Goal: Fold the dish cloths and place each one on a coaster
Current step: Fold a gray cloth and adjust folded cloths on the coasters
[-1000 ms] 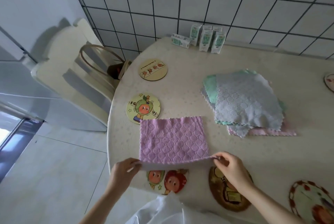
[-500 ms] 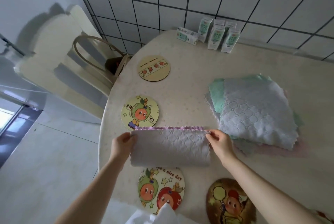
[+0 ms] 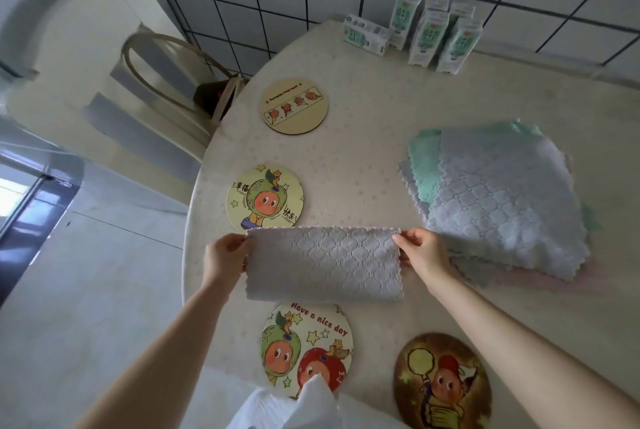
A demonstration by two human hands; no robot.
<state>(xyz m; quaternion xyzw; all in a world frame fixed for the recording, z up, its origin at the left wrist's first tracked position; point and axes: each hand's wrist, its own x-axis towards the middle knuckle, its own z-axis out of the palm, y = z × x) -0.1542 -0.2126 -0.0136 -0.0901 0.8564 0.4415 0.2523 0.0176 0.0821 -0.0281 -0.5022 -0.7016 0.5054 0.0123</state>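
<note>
Hands: my left hand point(image 3: 225, 257) and right hand point(image 3: 417, 252) are apart, each pinching one end of the dish cloth point(image 3: 323, 264).
Near coaster point(image 3: 308, 342): just before the cloth's fold.
Dish cloth: folded in half, grey-lilac, diamond-quilted, with a pink scalloped far edge, on the table point(image 3: 381, 99).
Far coaster point(image 3: 265, 198): just beyond its left corner.
Pile point(image 3: 498, 200): unfolded cloths, farther right.

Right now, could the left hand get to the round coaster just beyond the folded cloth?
Probably yes: the left hand sits close to that coaster with bare table between, though it pinches the folded cloth.
</note>
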